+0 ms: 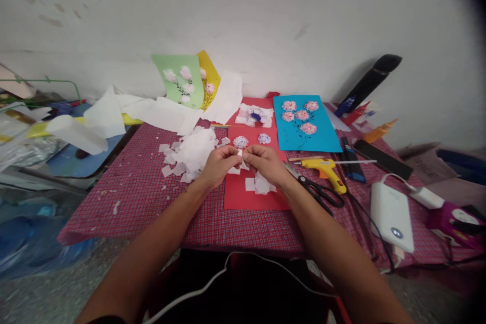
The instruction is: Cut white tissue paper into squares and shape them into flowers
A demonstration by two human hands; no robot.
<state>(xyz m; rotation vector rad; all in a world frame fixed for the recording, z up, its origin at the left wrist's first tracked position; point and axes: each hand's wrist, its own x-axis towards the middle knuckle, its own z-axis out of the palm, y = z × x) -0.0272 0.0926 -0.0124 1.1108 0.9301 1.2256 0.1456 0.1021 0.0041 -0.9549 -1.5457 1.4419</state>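
The left hand (221,163) and the right hand (264,162) pinch one small white paper bit (239,152) over the red paper (256,203).
In the head view, each hand has its thumb and finger pressed together on the bit; to do this well, it seems best to hold it lightly at the tips and go slowly, as such thin paper could rip; now count: two purple-dotted puffs (240,142) lie on the red paper, just past the hands; one pile of white scraps (195,149), too many to count, is left of the red paper; right of it are one blue card (286,134) with five pink flowers (302,115), one yellow glue gun (322,164) and one pair of scissors (318,192), all on the surface (152,207).
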